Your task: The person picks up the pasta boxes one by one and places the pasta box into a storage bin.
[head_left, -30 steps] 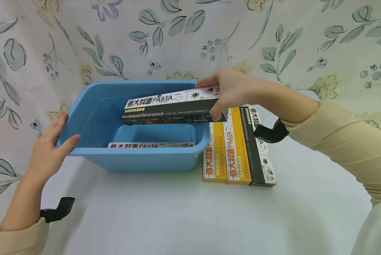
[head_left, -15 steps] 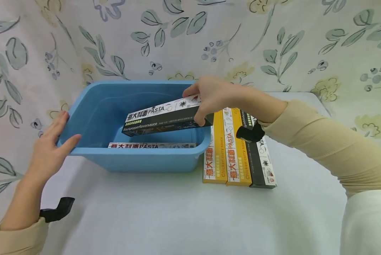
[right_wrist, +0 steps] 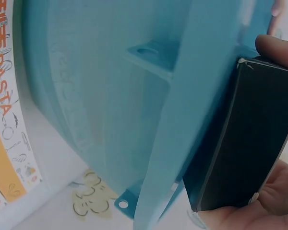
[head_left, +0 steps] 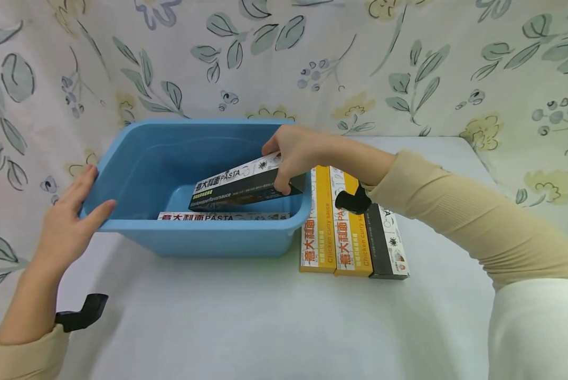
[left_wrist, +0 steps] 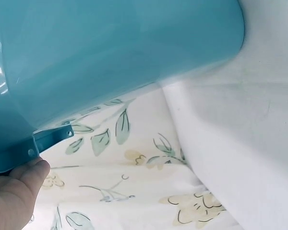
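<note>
In the head view my right hand grips the near end of a black and white pasta box, thumb in front and fingers behind. The box tilts down to the left inside a light blue plastic bin. From the right wrist, the held box's dark end shows beside the bin's rim. A second pasta box lies along the bin's near wall, mostly hidden by it. My left hand rests on the bin's left corner, fingers straight and thumb spread along the rim.
Right of the bin, on a white table, two yellow pasta boxes and a black pasta box lie side by side. A floral cloth hangs behind.
My right hand has moved left and down, carrying the black pasta box deeper into the bin, its left end dropping. My left hand has stayed at the bin's corner.
</note>
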Demonstrator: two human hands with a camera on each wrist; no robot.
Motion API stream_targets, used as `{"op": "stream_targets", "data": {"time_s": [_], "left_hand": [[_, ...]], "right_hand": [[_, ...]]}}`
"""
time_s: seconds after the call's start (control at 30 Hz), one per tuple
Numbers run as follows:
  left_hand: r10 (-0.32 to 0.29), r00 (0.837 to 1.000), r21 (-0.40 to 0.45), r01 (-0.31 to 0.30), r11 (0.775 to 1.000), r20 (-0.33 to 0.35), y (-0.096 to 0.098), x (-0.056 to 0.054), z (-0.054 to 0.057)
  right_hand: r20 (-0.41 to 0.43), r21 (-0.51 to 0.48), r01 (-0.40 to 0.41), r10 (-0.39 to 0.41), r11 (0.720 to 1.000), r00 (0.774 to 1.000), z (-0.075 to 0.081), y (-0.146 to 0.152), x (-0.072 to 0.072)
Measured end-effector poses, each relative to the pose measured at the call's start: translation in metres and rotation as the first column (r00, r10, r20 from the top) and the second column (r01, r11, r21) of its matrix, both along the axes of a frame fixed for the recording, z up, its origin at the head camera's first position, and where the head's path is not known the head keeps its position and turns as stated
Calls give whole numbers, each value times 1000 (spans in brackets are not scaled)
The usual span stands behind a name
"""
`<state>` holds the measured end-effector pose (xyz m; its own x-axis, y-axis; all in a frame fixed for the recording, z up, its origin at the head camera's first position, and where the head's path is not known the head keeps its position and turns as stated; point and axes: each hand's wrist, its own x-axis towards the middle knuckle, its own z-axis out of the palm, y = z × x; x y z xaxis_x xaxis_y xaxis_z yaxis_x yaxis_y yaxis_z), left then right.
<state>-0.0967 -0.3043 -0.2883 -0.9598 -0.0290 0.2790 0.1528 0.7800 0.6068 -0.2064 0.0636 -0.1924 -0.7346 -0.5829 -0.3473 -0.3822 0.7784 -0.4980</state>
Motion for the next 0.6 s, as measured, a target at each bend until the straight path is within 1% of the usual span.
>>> {"op": "stream_targets", "data": {"time_s": [0.37,0.43,0.6], "left_hand": [[6,1000,18,-5,1000,-6,0,-1,-2],[9,1000,24,-8,1000,-5,1,0,-2],[17,1000,26,-18,1000,3,3,0,-2]], "right_hand": [[-47,28,-26,27,999,999,-2,-8,-2],[-65,35,-41,43,999,997,-2,-11,-3],[-106,93,-96,106,991,989,1,-20,-5]]}}
